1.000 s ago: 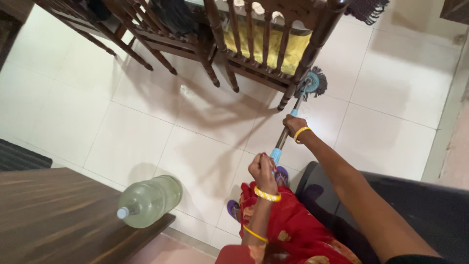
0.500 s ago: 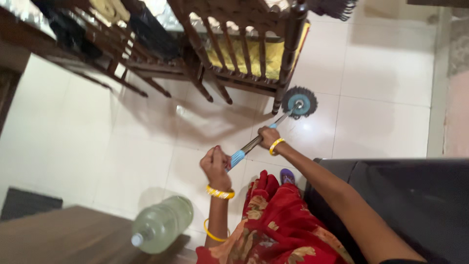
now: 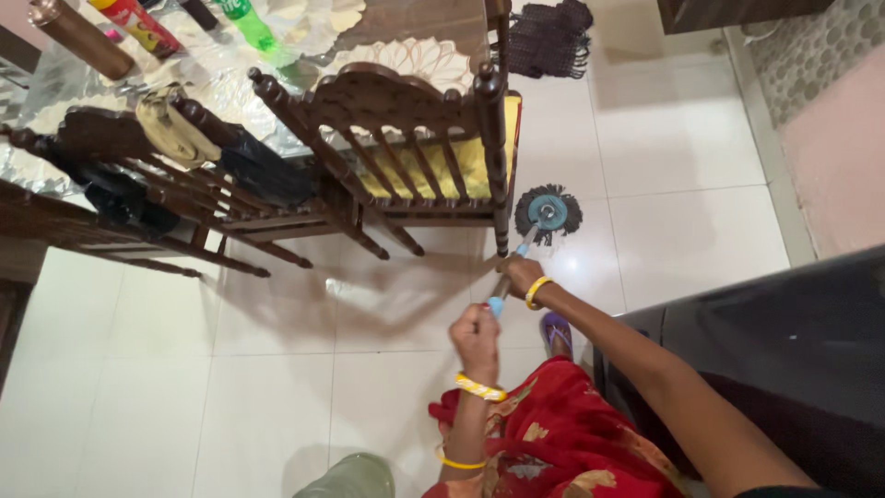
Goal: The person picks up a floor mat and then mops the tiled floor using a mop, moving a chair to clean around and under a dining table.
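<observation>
With both fists clamped on the mop handle (image 3: pixel 502 288), left hand (image 3: pixel 475 334) grips the near end, right hand (image 3: pixel 519 274) further down; mop head (image 3: pixel 548 213) beyond the fingers, beside the chair leg (image 3: pixel 501 235).

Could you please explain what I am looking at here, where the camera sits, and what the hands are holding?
There is no machine here: the picture comes from a camera worn on a person's head, looking down at their own two bare hands. Both hands grip a mop handle: the left hand at the near end, the right hand further down. The round mop head, blue in the middle with dark strands, rests on the pale tiled floor beside the leg of a wooden chair with a yellow cushion. Behind the chair stands a table with bottles on it. A dark rug lies further back.
</observation>
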